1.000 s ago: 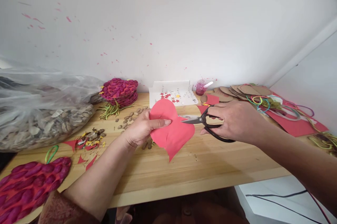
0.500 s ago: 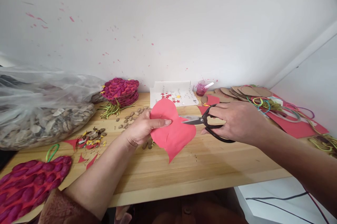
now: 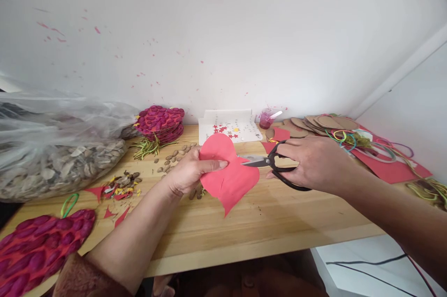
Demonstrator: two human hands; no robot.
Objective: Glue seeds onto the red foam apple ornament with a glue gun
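Between thumb and fingers, my left hand [image 3: 192,169] grips a red paper heart [image 3: 240,183] by its left side, holding it above the table. A slit shows in the paper below my thumb, and a pointed tip hangs at the bottom. My right hand [image 3: 312,157] is closed round the black handles of a pair of scissors [image 3: 261,161]. The blades point left, with their tips at the notch between the heart's lobes. Some of my right fingers are hidden behind the handles.
A plastic bag of shells or seeds [image 3: 70,162] stands left, near a stack of magenta-covered pieces [image 3: 160,122]. Paper scraps [image 3: 122,185] lie by my left forearm. At the back are a white sheet with small stars [image 3: 247,131], a cup [image 3: 266,120] and cardboard pieces [image 3: 335,123].
My hands, the paper heart and the scissors hold nearly the same place. The view has shifted very slightly.
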